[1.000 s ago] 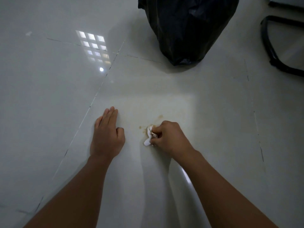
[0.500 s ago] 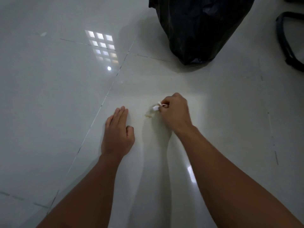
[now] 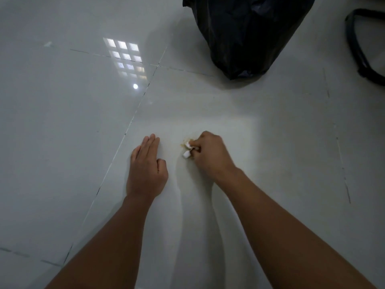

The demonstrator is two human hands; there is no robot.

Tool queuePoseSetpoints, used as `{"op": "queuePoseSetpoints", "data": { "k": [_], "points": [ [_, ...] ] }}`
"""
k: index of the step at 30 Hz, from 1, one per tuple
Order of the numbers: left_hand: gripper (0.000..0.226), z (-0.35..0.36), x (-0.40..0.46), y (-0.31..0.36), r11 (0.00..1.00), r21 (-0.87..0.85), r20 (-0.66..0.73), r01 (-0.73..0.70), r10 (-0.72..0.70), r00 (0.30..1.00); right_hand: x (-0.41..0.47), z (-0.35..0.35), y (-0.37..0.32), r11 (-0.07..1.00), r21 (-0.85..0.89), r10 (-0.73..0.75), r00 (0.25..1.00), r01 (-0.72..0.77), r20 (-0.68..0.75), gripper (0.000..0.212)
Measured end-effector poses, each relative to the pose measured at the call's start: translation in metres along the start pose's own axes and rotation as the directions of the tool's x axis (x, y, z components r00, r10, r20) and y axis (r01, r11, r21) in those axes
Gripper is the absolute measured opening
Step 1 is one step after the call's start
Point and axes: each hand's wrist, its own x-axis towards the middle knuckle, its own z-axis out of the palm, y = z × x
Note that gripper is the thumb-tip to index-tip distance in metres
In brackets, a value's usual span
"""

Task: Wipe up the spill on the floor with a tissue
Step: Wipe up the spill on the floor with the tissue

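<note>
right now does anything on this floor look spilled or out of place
Yes. A small yellowish-brown spill stains the pale floor tile at the tip of the wadded white tissue gripped in the right hand. The left hand lies flat beside it. Nothing else looks odd.

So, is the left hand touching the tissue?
Apart. The head view shows the left hand flat on the floor, with bare tile between it and the tissue.

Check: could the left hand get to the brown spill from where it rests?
Probably yes: the left hand lies flat beside the spill, bare tile between; only the right hand with the tissue crowds it.
</note>
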Motion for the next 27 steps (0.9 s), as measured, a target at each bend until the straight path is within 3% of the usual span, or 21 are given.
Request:
{"op": "queuePoseSetpoints", "data": {
  "k": [4,9,12,19,27],
  "points": [
    [0.065,0.0,0.0,-0.001,1.0,0.01,0.008,-0.001,0.001,1.0,0.0,-0.001,-0.022,0.996,0.05,-0.081,0.985,0.074,0.155,0.019],
    [0.065,-0.001,0.001,0.0,1.0,0.019,0.006,-0.005,0.005,1.0,0.023,-0.033,0.017,1.0,0.031,0.008,0.985,-0.002,-0.172,0.019],
    [0.064,-0.001,0.001,0.0,1.0,0.026,0.008,-0.006,0.005,1.0,0.035,-0.031,0.025,1.0,0.014,0.024,0.991,-0.022,-0.132,0.021],
    [0.064,-0.002,0.001,0.0,1.0,0.013,0.019,-0.002,0.001,1.0,0.028,0.001,-0.014,0.973,0.027,-0.229,0.967,0.228,0.109,0.018],
    [0.066,-0.006,-0.003,-0.002,1.0,-0.018,0.074,-0.016,0.017,0.997,-0.028,0.008,-0.018,0.971,0.055,-0.24,0.962,0.234,0.134,0.023]
  ]
}}
